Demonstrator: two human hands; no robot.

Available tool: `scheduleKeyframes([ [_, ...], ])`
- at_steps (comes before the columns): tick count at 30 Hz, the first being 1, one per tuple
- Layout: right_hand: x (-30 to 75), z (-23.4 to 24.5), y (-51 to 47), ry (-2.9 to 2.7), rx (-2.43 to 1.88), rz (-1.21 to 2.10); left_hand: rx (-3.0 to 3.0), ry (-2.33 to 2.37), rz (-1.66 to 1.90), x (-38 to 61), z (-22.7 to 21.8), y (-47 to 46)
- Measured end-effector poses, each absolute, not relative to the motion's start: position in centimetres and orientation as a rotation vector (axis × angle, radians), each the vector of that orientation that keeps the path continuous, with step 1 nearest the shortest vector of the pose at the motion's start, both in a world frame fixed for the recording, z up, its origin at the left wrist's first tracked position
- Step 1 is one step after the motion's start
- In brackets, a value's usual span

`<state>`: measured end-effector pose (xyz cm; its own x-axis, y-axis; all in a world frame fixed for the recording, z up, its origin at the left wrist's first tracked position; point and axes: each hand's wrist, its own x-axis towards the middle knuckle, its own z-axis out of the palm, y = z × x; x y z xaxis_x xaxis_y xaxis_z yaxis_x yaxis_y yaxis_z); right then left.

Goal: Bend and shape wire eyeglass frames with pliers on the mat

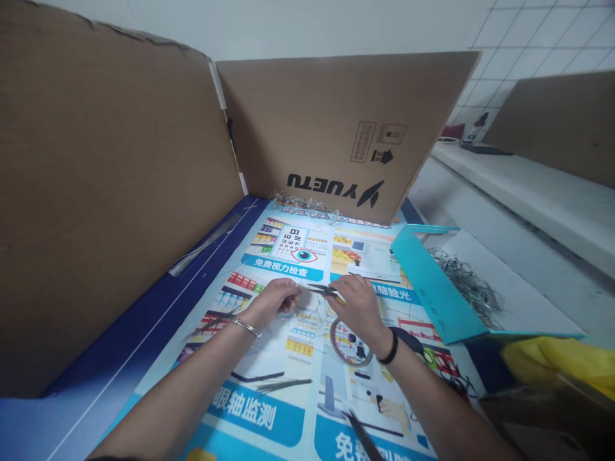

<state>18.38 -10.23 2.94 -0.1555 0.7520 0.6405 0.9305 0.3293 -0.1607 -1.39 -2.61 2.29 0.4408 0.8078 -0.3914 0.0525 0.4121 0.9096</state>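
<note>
My left hand (277,297) is closed in a pinch, with what looks like a thin wire (319,310) curving away near its fingertips. Facing it, my right hand (358,306) grips a pair of pliers (323,290), dark jaws pointing left toward the left fingertips. Both hands are over a printed poster sheet (307,275). A roll of tape (335,349) lies flat below my right hand. Loose bundles of thin wire lie near my left forearm (211,325) and between the forearms (284,385). A dark pointed tool (364,436) lies at the near edge, partly cut off.
Cardboard panels stand at the left (110,192) and back (307,121). Along the back panel's foot runs a heap of shiny bits (307,205). To the right, an open turquoise box (432,294) holds tangled wire (473,288). Something yellow (562,368) lies nearer, blurred.
</note>
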Motion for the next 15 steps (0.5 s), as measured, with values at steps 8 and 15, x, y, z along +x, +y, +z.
scheduleKeyframes([
  [8, 19.03, 2.52, -9.74, -1.808, -1.433, -0.273, 0.863, 0.991, 0.719, -1.68, 1.61, -2.34],
  [15, 19.47, 2.10, -9.55, -1.786, -1.436, -0.235, 0.710, 0.982, 0.770, -1.53, 1.83, -2.60],
])
